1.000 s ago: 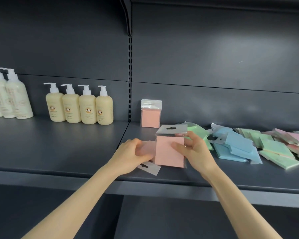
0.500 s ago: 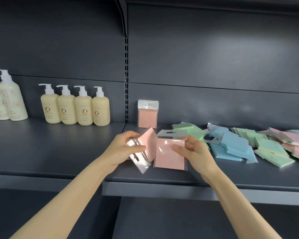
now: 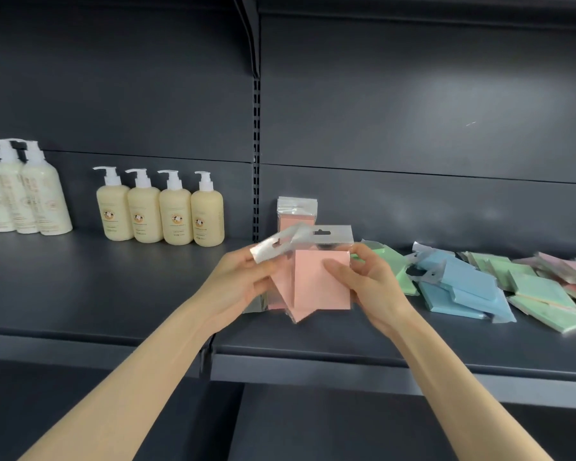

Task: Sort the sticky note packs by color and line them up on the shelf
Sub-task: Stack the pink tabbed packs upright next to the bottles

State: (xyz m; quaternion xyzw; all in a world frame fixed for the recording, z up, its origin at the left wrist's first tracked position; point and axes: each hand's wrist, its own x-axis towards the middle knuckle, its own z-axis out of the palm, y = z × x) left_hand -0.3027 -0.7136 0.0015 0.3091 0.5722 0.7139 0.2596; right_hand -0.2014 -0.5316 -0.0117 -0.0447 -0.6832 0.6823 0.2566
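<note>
Both hands are raised just above the front half of a dark grey, matte metal shelf (image 3: 113,294), each gripping one flat square pack of salmon-pink sticky notes sealed in a glossy clear sleeve. The right hand (image 3: 366,284) pinches the upright pink pack (image 3: 320,291) by its right edge, thumb on the face and fingers behind. The pack's silvery header tab with a dark hang slot stands straight up. The left hand (image 3: 243,281) curls round the tilted pink pack (image 3: 281,291), which leans left behind the first and overlaps it, with its crinkled tab poking out past the fingertips. A third pink pack (image 3: 296,217) stands upright against the back panel, just right of the slotted upright (image 3: 256,161). To the right, more packs lie loose and overlapping on the shelf: green packs (image 3: 396,271) nearest the right hand, then blue packs (image 3: 463,291), more mint-green packs (image 3: 539,291), and pink packs (image 3: 569,267) at the frame edge. On the left section stand four rounded cream pump bottles (image 3: 160,214) in a row, each with a white pump, a small round emblem and lines of print too fine to read. Further left are taller pale bottles (image 3: 24,197), whose labels are blurred. No writing is legible on any pack.
</note>
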